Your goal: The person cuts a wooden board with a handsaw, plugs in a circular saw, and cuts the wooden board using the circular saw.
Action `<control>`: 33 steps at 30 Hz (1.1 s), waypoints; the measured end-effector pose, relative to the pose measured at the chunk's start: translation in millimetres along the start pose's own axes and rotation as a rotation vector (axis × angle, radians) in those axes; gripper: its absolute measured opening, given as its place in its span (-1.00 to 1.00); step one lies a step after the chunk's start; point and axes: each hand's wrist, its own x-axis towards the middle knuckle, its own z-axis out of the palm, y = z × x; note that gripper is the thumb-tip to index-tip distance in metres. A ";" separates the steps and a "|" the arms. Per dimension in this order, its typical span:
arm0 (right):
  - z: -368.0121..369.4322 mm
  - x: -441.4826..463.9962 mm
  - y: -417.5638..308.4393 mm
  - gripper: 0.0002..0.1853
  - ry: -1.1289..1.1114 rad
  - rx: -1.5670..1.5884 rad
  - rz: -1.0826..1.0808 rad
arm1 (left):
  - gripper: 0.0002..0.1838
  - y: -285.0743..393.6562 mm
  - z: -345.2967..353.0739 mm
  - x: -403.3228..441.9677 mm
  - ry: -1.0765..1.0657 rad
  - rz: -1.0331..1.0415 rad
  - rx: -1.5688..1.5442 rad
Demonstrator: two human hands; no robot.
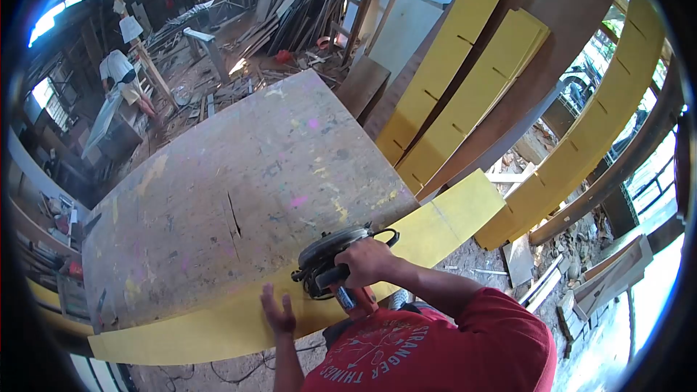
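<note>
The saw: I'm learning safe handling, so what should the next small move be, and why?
Probably press the left hand flat on the board, away from the saw: its fingers look spread, not gripping, while the right hand holds the saw and the board's right end juts past the table.

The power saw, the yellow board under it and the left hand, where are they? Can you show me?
Power saw (324, 247): head view, on its round blade guard.
Yellow board (192, 338): head view, on its flat face, left of the saw.
Left hand (279, 313): head view, on its middle.
</note>
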 end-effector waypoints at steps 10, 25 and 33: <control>0.1 -22.5 14.2 -0.46 0.061 0.069 -0.179 | -0.56 69.8 54.5 -8.4 -0.006 -0.393 -0.994; 20.1 -14.1 24.7 -0.37 0.289 0.391 -0.195 | -0.70 145.3 13.1 39.9 0.043 -0.431 -1.010; 25.2 -14.4 11.0 -0.48 0.470 0.346 -0.115 | -0.71 149.5 0.1 60.4 -0.097 -0.029 -0.808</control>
